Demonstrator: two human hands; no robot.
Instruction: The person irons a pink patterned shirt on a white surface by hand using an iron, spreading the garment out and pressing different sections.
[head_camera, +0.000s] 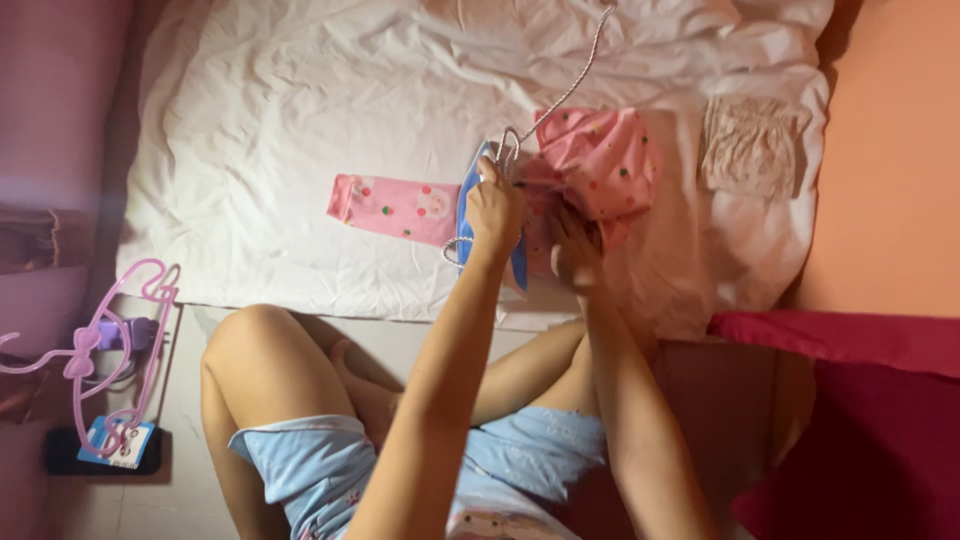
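Seemingly kneeling at a white sheet (300, 120), the person has the left hand (493, 208) closed around a blue-and-white iron (467, 215) (its cord (570, 90) trailing up) on a pink patterned garment (600, 160), whose bunched cloth the right hand (575, 250) pinches.

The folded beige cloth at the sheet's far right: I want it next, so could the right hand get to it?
Probably yes. The right hand rests on the pink garment, and only bare white sheet lies between it and the beige cloth.
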